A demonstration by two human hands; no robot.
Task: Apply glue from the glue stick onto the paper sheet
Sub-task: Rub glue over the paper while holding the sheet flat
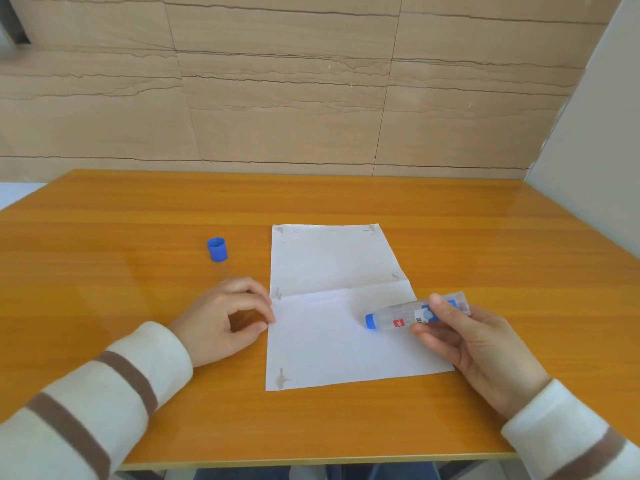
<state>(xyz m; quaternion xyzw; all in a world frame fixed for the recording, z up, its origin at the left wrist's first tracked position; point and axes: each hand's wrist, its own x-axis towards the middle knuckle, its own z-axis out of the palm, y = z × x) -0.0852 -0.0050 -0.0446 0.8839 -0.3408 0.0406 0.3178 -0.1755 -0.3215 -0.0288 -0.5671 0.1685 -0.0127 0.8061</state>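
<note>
A white paper sheet [332, 327] with a fold across its middle lies flat on the orange wooden table [138, 220]. My right hand [471, 344] holds a clear glue stick [398, 317] nearly level over the sheet's right side. Its blue tip points left, close to the paper below the fold. My left hand [225, 320] rests on the table with curled fingers, its fingertips touching the sheet's left edge. The glue's blue cap [217, 249] stands alone on the table, up and left of the sheet.
A tan stone-patterned wall [277, 81] rises behind the table. A white panel [595, 150] stands along the right side. Brownish smears mark the sheet's corners.
</note>
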